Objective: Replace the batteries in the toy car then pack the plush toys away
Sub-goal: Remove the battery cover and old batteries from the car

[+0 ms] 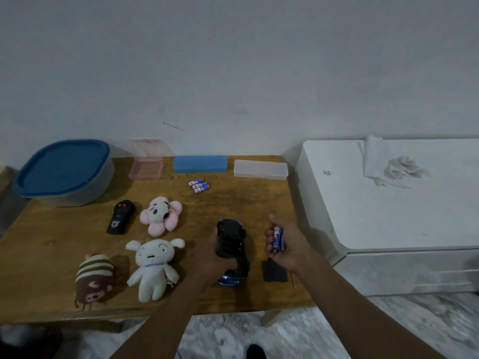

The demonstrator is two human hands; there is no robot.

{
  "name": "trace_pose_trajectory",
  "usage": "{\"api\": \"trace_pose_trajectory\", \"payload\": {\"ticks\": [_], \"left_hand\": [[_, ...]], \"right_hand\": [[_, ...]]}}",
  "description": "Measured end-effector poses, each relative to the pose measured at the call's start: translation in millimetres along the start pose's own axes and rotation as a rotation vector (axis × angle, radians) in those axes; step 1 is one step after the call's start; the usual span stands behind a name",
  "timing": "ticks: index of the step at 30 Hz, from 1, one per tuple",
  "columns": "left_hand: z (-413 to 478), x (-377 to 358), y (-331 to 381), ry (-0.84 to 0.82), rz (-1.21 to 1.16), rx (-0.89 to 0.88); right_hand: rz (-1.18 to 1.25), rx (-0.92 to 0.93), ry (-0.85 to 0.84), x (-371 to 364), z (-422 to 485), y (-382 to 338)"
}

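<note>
Head view: left hand [216,256] grasps the upturned toy car [231,239]; right hand [289,248] clutches batteries [278,238] (apparently two), which may roll off the table [246,200] if the hold slackens.

Back row of the tabletop [246,203], left to right: lidded tub [64,172], open box [145,168], flat case [199,164], second flat case [260,169]. Loose batteries [199,186] lie just before the first case. Mid-left: remote [121,217], flower plush [161,215] beside it on the right. Before those: dog plush [153,268], third plush [94,278] to its left. Your left hand [215,260] holds the toy car [230,242] over the tabletop, centre-right. Your right hand [287,244], right of the car, holds more batteries [277,238]; battery cover [274,272] lies below it. Cabinet [388,216] stands right of the table, cloth [388,167] on top.
</note>
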State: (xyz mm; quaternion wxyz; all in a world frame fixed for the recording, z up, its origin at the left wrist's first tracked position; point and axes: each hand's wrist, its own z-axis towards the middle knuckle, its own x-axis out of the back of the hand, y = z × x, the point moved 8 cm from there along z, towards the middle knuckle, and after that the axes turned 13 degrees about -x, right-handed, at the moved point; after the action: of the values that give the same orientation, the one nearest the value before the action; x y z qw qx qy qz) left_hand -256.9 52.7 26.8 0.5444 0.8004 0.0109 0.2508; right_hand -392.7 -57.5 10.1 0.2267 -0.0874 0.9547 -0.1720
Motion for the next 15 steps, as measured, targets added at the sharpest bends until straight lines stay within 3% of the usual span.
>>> {"api": "trace_pose_trajectory", "payload": {"ticks": [10, 15], "left_hand": [[-3, 9, -14, 0.002, 0.186, 0.238], [-1, 9, -9, 0.044, 0.247, 0.202]], "right_hand": [[-0.044, -0.040, -0.039, -4, 3, -5], [-0.040, -0.034, -0.039, 1, -1, -11]]}}
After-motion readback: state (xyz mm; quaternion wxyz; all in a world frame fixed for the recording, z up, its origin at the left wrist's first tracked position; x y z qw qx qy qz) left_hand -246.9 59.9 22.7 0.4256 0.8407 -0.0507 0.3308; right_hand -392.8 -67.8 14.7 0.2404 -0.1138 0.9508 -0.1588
